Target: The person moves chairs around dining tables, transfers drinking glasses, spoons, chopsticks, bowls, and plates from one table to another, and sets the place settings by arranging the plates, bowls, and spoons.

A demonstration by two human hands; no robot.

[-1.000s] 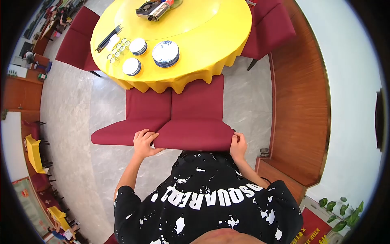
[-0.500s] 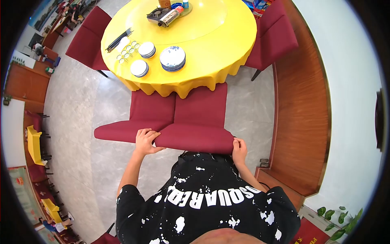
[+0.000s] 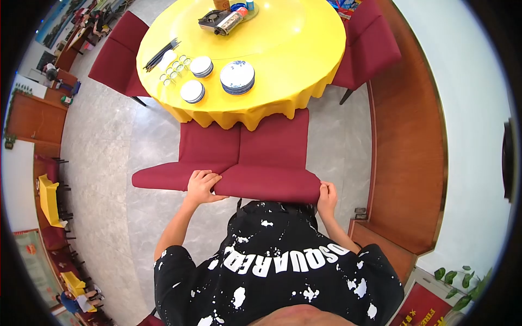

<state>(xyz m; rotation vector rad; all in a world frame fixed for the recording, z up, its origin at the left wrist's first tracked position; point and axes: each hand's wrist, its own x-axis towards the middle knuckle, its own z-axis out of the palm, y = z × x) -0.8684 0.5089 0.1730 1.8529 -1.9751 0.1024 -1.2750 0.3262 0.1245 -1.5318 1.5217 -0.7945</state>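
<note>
Maroon chair point(image 3: 273, 155): it stands directly in front of you, facing the round, yellow-clothed bench point(image 3: 288, 54) and reaching its hem. Your left hand point(image 3: 202, 187) has its grip closed over the backrest's point(image 3: 266, 183) left corner, thumb spread lower down; your right hand point(image 3: 327, 200) curls around the right edge. A matching chair point(image 3: 163, 176) stands just beside it, left. Plates point(image 3: 237, 76) are stacked on the bench.

Our view shifts: the surface point(image 3: 293, 60) and the nearest red chair point(image 3: 266, 185) sit farther right than a second ago, and a brown container point(image 3: 221, 5) now shows beyond the stove point(image 3: 210, 22).
</note>
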